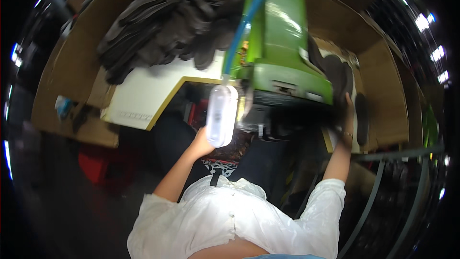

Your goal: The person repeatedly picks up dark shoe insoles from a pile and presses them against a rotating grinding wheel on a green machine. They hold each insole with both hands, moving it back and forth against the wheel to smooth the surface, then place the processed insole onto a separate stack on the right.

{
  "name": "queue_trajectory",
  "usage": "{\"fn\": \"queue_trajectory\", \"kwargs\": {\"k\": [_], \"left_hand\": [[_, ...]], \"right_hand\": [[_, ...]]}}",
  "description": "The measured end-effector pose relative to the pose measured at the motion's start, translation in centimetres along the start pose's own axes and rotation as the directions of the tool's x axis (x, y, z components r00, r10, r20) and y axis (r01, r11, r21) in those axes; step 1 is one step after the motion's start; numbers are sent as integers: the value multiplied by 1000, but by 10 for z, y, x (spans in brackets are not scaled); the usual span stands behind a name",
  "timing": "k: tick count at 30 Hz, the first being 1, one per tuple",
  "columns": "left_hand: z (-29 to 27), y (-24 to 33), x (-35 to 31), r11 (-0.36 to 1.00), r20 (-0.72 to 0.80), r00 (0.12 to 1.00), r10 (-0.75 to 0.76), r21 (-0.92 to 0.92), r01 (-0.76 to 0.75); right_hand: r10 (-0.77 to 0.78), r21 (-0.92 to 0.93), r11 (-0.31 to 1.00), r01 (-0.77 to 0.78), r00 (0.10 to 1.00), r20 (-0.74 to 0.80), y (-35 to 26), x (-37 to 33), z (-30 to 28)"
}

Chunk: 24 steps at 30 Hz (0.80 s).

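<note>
Before me stands a green machine [287, 79], its front and dark lower part blurred. My left hand [204, 144] is just behind the lower end of an elongated white lamp [222, 115]; the lamp hides its fingers, so what it holds is not visible. On the right, my right hand [349, 117] is closed along the edge of a dark grey sole-shaped piece [338, 74], with one finger showing and the others hidden. Another dark sole-shaped piece [362, 120] lies just right of that hand.
A large heap of dark grey sole-shaped pieces [158, 24] lies on the white tabletop [139, 98] at left. Cardboard walls [383, 76] surround the table. A blue tube [247, 19] runs above the lamp. A red stool [106, 165] stands lower left, and metal bars [371, 206] lower right.
</note>
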<state>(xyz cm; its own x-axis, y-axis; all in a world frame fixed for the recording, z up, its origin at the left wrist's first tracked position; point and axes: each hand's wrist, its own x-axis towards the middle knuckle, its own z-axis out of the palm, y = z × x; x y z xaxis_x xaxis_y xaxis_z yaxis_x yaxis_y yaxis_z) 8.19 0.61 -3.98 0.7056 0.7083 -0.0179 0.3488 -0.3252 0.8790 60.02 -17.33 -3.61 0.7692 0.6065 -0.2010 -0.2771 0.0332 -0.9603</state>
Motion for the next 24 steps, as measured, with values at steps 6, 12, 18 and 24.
{"fn": "queue_trajectory", "kwargs": {"k": [6,12,18,24], "left_hand": [[-79,-11,94,955,-699,692,181,293,45],[-180,-27,154,671,-666,641,381,676,304],[-161,34,81,793,-583,554,594,541,-280],[-42,61,-46,917,-664,735,140,-192,-349]], "right_hand": [[-110,390,911,136,990,-88,25,-34,18],[-217,448,863,233,972,-88,48,-68,24],[-270,-53,961,272,879,-392,69,-137,77],[-292,-605,475,639,763,576,116,-271,223]]}}
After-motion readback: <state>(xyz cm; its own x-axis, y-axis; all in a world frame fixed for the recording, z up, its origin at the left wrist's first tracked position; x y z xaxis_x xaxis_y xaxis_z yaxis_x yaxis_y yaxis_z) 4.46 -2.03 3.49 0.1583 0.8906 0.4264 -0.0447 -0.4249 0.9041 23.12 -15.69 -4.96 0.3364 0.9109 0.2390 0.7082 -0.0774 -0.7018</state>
